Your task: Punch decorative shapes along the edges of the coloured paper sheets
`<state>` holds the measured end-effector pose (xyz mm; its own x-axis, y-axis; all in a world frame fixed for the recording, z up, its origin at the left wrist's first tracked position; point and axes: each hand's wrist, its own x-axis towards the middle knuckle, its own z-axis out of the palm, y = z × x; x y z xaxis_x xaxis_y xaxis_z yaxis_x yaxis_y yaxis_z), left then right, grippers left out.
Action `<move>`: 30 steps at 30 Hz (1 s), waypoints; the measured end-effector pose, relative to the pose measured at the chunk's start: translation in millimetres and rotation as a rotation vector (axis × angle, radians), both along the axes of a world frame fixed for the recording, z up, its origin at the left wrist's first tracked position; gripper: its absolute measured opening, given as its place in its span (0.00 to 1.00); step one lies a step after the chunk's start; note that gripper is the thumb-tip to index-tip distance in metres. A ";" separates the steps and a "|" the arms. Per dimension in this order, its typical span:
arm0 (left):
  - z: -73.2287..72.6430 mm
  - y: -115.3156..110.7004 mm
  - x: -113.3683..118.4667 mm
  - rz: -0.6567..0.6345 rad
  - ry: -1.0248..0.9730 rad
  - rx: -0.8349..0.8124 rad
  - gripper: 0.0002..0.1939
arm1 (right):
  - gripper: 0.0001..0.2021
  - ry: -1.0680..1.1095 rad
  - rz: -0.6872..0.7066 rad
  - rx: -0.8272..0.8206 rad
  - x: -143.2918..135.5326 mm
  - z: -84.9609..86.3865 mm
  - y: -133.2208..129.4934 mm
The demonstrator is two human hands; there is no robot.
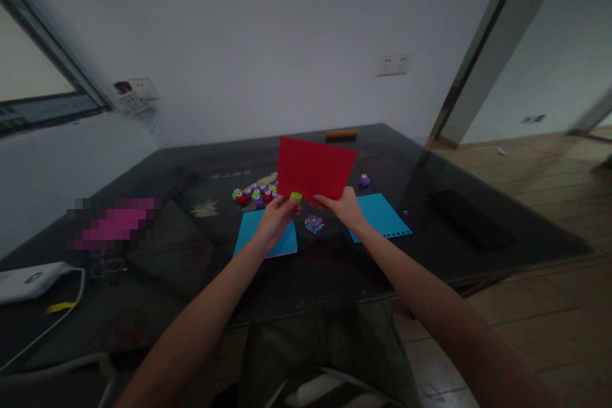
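Observation:
A sheet of red paper (315, 167) is held up above the table, tilted toward me. My right hand (343, 205) pinches its lower right edge between thumb and fingers. At the lower left edge, my left hand (280, 213) is closed around a small green craft punch (296, 197), which touches the paper. Below the sheet lies a small heap of tiny coloured pieces (314, 224). A blue pad (282, 243) lies under my left hand, and a blue sheet with holes along one edge (382, 217) lies beyond my right wrist. Several green, red and purple punches (259, 201) cluster behind my left hand.
On the dark table (191, 287), a single purple punch (364, 180) stands to the right. A black flat object (471, 218) lies farther right, and a brown roll (341, 134) at the back. At left are a blurred magenta item (117, 223) and a white device (33, 282) with a cable.

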<state>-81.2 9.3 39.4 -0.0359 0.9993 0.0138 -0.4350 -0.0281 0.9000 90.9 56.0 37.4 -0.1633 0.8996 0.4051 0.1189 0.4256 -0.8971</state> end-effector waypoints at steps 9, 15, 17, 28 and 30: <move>1.3 -1.3 0.8 0.003 0.016 0.016 0.13 | 0.15 0.003 -0.011 0.030 0.5 4.7 -2.7; 1.8 -2.1 0.7 0.006 0.028 0.010 0.13 | 0.16 -0.008 0.004 0.004 0.6 1.0 -1.0; 2.1 -2.5 0.7 0.006 0.030 0.012 0.13 | 0.16 -0.008 0.017 0.005 0.9 -0.8 0.0; -1.5 -0.3 -0.4 0.002 0.031 0.030 0.13 | 0.18 0.025 0.039 0.013 0.1 -5.7 3.3; -1.3 -0.5 -0.4 0.001 0.031 0.032 0.13 | 0.18 0.027 0.043 0.014 0.0 -6.7 3.9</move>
